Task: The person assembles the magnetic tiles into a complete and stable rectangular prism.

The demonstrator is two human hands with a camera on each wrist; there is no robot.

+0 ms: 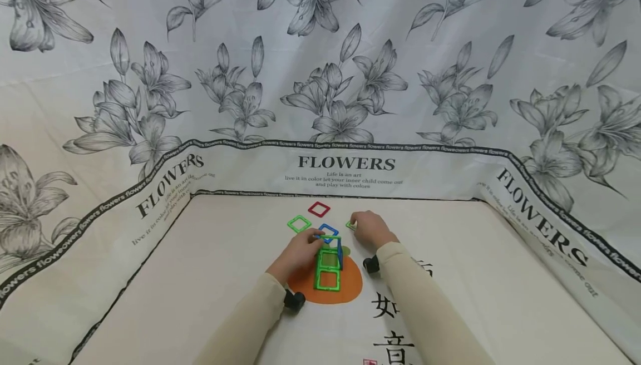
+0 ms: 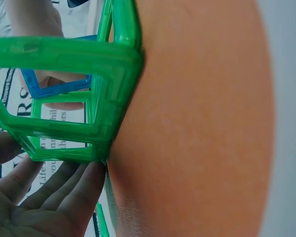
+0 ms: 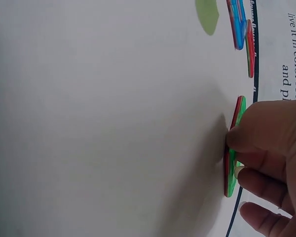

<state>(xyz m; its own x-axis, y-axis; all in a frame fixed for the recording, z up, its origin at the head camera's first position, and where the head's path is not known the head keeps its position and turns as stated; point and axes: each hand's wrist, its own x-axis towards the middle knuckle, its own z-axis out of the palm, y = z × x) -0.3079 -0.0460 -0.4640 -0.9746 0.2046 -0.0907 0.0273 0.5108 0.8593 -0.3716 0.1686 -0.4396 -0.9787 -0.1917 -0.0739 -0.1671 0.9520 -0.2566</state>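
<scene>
Head view showed us a green structure (image 1: 328,269) of open squares, with a blue panel (image 1: 341,255) at its right side, standing on the orange patch (image 1: 353,279) of the table (image 1: 235,242). We saw the left hand (image 1: 297,251) touching the structure with its fingertips, but we could not tell whether that grip was closed on it. Farther right, the right hand (image 1: 371,227) had a narrow grip, pinching a green piece (image 3: 231,170) with a red edge. Beyond the structure lay a blue frame (image 1: 333,230), a green frame (image 1: 304,228) and a red frame (image 1: 325,212).
</scene>
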